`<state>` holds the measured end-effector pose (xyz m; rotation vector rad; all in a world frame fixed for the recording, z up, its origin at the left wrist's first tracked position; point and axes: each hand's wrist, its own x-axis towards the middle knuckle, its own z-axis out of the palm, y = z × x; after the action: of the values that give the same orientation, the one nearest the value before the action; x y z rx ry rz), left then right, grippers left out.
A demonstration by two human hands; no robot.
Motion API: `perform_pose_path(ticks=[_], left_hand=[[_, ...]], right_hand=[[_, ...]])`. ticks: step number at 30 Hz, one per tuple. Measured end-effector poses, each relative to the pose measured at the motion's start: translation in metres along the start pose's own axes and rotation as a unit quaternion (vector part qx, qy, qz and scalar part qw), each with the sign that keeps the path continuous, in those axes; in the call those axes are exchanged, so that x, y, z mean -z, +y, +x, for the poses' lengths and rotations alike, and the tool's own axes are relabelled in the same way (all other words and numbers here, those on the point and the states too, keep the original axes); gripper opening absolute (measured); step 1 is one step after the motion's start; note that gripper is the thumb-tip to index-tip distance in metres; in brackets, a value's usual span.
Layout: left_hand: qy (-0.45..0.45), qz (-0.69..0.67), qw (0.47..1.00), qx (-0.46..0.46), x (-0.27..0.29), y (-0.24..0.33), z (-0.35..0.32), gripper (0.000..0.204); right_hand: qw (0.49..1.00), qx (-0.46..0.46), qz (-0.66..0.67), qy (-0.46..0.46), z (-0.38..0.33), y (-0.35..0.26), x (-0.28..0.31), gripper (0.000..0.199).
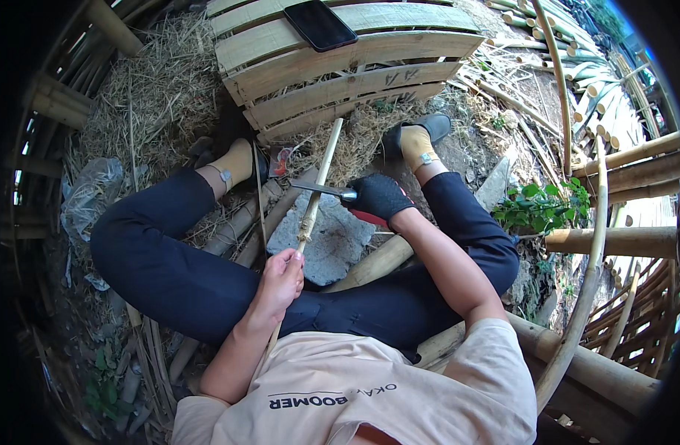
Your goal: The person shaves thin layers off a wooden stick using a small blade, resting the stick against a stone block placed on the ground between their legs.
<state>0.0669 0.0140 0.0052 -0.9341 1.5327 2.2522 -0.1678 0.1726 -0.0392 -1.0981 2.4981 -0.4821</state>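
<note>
While my R hand (379, 200) wears a black glove (375, 191) w/ red trim, presumably as cut protection, its fingers are closed round the handle (348, 195) of the knife (310, 188), prob. for firm ctrl. Blade crosses the bamboo rod (327, 163), tip to the L, likely so its edge meets the rod's length side-on. My L hand (281, 280) is bare and gripping the rod just below its rough node (304, 236), apart from the blade, prob. for safety & to steady the piece. Rod pos.: in front of me, running fwd from the L hand over the stone block (317, 256), free end past the block's far edge, toward the slatted crate (347, 78); rod-to-block contact: cannot tell. Block sits btwn my legs (176, 274), near edge close to my lap, prob. as a low support within reach. Phone (320, 26) lies on the crate's upper slats, nearer its L edge than its R, prob. to be clear of the blade
</note>
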Motion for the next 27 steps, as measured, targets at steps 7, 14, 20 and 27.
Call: perform_pose_path(ticks=[7, 14, 20, 27], left_hand=[[0.020, 0.050, 0.999, 0.005, -0.004, -0.003, 0.003, 0.024], [0.000, -0.018, 0.999, 0.027, 0.002, 0.001, 0.002, 0.023], [0.000, 0.003, 1.000, 0.008, 0.001, -0.003, 0.004, 0.023], [-0.019, -0.025, 0.999, 0.023, 0.002, 0.004, -0.001, 0.023]], right_hand=[[0.997, -0.083, -0.002, 0.004, 0.021, 0.038, 0.002, 0.033], [0.997, -0.039, 0.047, -0.039, 0.007, 0.011, 0.001, 0.032], [0.996, -0.073, 0.050, -0.003, 0.024, 0.034, -0.011, 0.028], [0.997, -0.057, 0.046, 0.026, 0.009, 0.019, 0.001, 0.024]])
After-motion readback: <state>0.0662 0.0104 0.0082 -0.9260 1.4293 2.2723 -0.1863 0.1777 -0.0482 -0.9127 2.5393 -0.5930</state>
